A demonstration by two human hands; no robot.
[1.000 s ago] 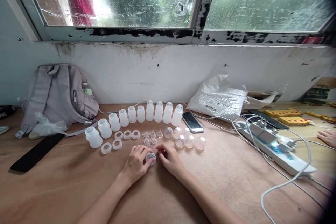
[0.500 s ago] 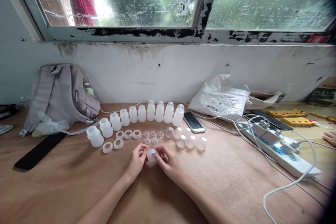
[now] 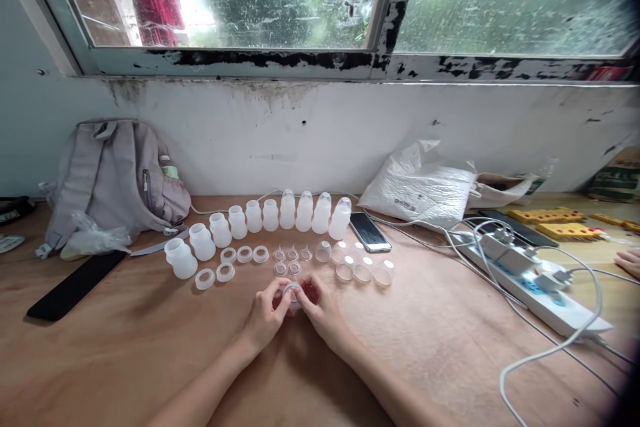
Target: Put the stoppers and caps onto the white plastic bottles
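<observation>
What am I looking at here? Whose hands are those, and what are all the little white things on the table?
The picture comes from a camera worn on a person's head, looking down at their own two bare hands. The left hand and right hand together hold a small clear ring-shaped piece just above the wooden table. Beyond them stands a curved row of little white bottles, with loose white rings and clear caps in front. A phone, a grey backpack, a white plastic bag and a power strip lie around. At the far right edge is another person's hand.
</observation>
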